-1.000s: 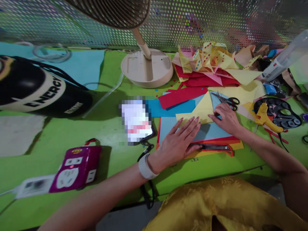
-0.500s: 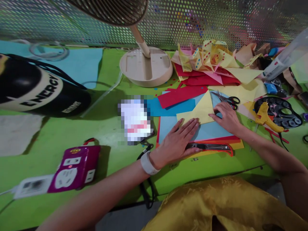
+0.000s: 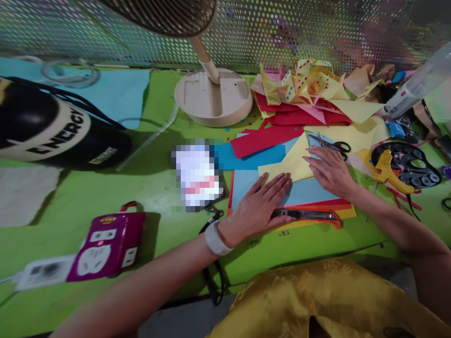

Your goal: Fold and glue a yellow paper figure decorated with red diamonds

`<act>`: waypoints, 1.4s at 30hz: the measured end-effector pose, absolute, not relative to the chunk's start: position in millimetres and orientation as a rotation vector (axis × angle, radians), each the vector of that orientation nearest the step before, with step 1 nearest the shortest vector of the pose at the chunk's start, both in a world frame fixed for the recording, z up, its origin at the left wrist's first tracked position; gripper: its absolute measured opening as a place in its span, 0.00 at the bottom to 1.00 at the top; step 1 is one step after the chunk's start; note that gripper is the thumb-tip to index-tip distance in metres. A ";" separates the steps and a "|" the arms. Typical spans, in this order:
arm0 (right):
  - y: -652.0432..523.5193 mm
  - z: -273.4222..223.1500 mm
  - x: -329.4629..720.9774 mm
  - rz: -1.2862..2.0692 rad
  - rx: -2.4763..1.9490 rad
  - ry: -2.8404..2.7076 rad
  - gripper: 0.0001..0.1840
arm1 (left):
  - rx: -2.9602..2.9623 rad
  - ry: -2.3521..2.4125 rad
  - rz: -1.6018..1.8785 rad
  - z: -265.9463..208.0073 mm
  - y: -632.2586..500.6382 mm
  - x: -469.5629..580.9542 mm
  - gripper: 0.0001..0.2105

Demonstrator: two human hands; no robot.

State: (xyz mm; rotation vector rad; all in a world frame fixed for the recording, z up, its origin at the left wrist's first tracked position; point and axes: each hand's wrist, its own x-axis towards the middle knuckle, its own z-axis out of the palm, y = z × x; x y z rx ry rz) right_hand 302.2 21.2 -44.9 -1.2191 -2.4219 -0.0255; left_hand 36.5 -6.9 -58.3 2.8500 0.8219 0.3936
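Note:
A folded yellow paper [image 3: 291, 160] lies over a light blue sheet [image 3: 306, 193] on a stack of coloured paper. My left hand [image 3: 260, 204] rests flat with fingers stretched across the left part of the yellow paper's lower edge. Under its thumb is the near end of a box cutter [image 3: 310, 215] with an orange-red edge. My right hand [image 3: 331, 171] is at the right side of the yellow paper, fingers extended and apart, holding nothing. Just behind it lie scissors [image 3: 340, 148] with black handles, partly covered by the hand.
A fan base [image 3: 214, 105] stands behind a blurred phone [image 3: 198, 176]. Scrap paper [image 3: 306, 89] is heaped at the back right. A yellow glue gun [image 3: 387, 173] lies on a black palette [image 3: 419, 171]. To the left are a purple power strip [image 3: 105, 244] and a black bottle [image 3: 66, 131].
My right hand has opened from a curled pinch near the yellow paper's right edge, its fingers now stretched out and slightly higher. My left hand stays in place.

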 end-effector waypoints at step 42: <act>16.6 -43.4 304.4 0.270 -0.790 -2.883 0.36 | 2.338 1.407 0.696 -45.4 24.9 18.7 0.13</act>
